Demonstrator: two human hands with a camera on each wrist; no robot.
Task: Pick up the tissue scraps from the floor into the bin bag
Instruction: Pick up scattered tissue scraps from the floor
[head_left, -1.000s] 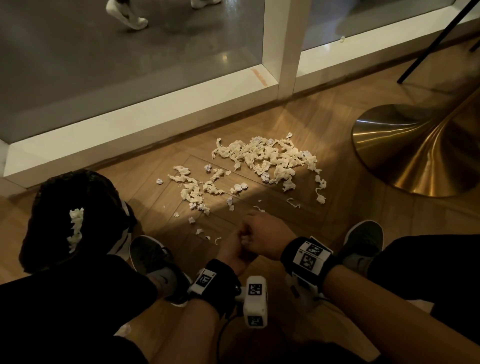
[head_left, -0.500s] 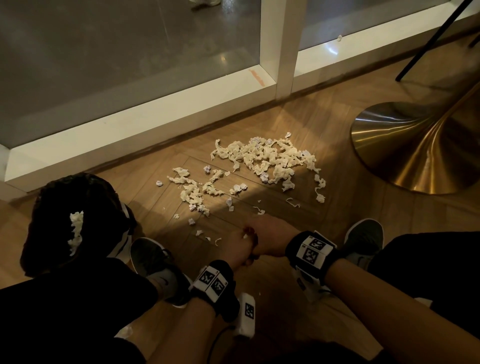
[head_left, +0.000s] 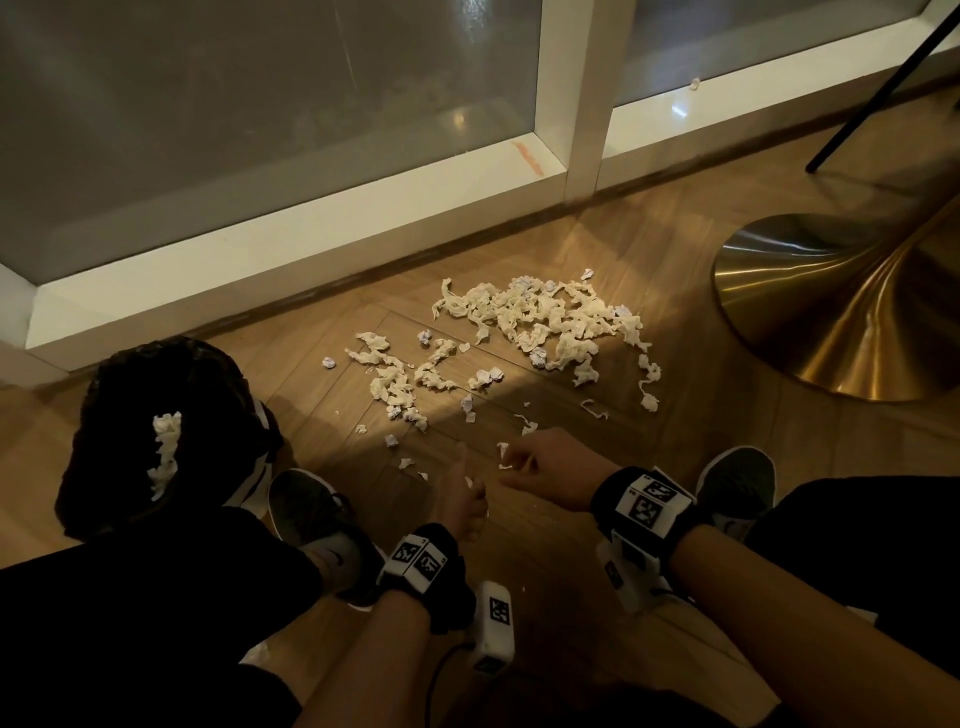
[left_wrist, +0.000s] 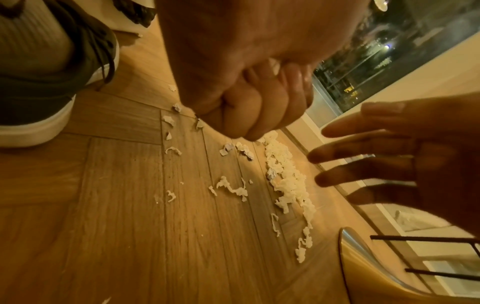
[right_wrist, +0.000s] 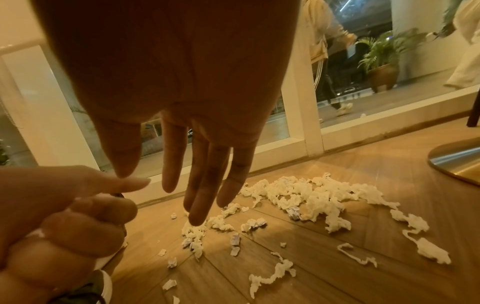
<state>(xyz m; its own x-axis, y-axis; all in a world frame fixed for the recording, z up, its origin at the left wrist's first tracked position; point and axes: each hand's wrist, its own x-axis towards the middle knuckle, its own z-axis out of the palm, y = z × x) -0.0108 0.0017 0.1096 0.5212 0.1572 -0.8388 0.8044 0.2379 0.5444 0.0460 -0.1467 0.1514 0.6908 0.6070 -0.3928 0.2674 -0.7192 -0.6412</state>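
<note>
1. The tissue scraps (head_left: 540, 322) lie on the floor (head_left: 675, 441), heaped in front of the window frame (head_left: 311, 234).
2. A smaller cluster of scraps (head_left: 395, 384) lies left of the heap, nearer the person.
3. The table base (head_left: 841, 312) stands on the floor right of the heap.
4. The bin bag (head_left: 156, 431) sits at the left, beside the left shoe (head_left: 311, 509), with tissue in it.
5. The left hand (head_left: 465, 501) and right hand (head_left: 545, 475) sit side by side between the shoes, on the near side of the scraps.
6. The right shoe (head_left: 735, 483) is at the right, behind the right wrist.
</note>
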